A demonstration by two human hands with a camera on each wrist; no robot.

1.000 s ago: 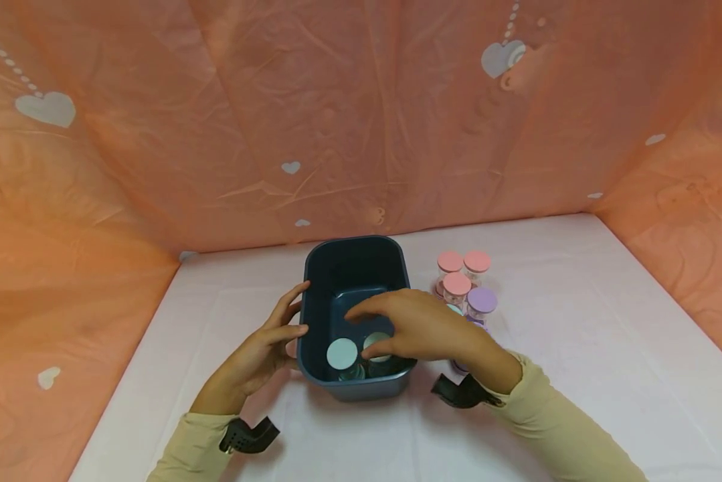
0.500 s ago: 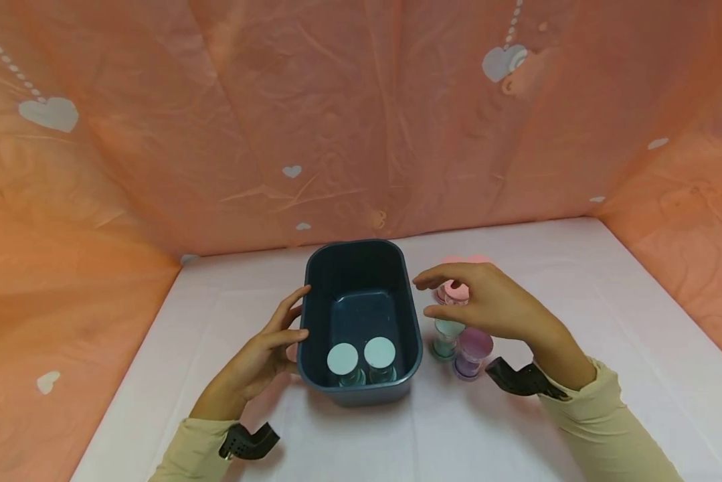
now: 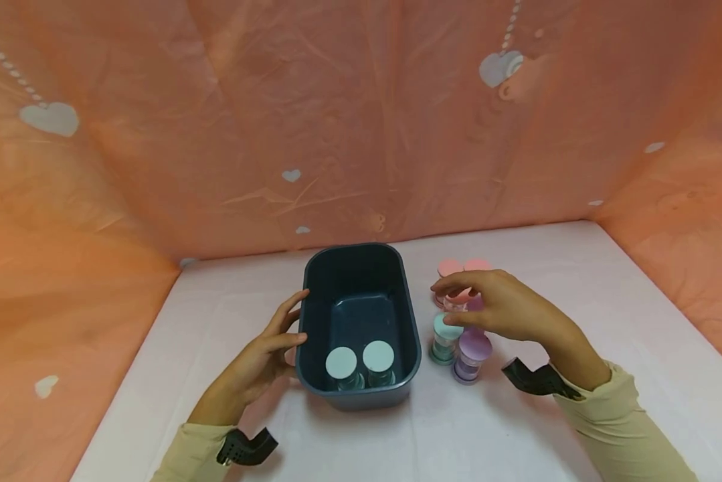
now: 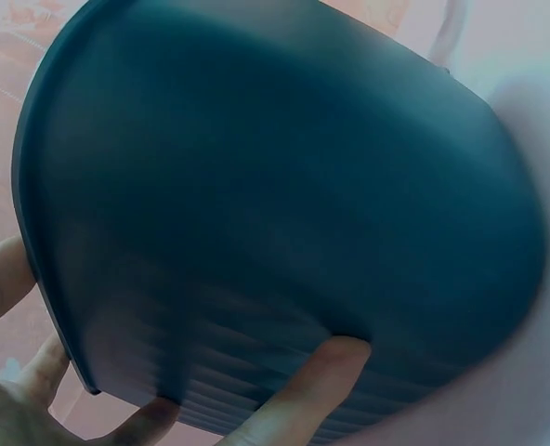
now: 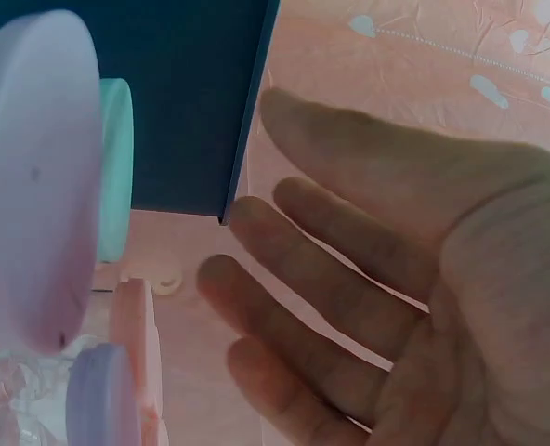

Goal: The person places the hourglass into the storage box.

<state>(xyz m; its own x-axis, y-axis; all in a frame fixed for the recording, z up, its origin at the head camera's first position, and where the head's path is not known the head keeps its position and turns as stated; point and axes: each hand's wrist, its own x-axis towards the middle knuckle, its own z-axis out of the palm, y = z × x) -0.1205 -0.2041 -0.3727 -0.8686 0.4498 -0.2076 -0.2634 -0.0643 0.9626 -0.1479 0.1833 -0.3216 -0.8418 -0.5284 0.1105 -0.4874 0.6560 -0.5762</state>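
Observation:
My left hand (image 3: pixel 249 368) rests against the left side of a dark blue plastic bin (image 3: pixel 367 400), fingertips at its rim and outer wall. In the left wrist view, its fingers (image 4: pixel 312 386) touch the ribbed wall. Inside the bin's near end stand two small clear jars (image 3: pixel 341 363) with mint lids. Over a group of jars to the right hovers my right hand (image 3: pixel 511 304), fingers loosely bent and holding nothing. Below it stand a mint-lidded jar (image 3: pixel 447 328) and a purple-lidded jar (image 3: pixel 475 347); behind are pink-lidded jars (image 3: pixel 450 268), partly hidden by the hand.
A white cloth (image 3: pixel 577 288) covers the table. Orange sheeting (image 3: pixel 348 120) with heart prints rises at the back and both sides. Another purple lid (image 3: pixel 476 303) is mostly hidden under the right hand.
My right hand has come out of the bin and moved right, to above the jars. A mint-lidded jar it partly covered now shows fully in the bin. The left hand stays put.

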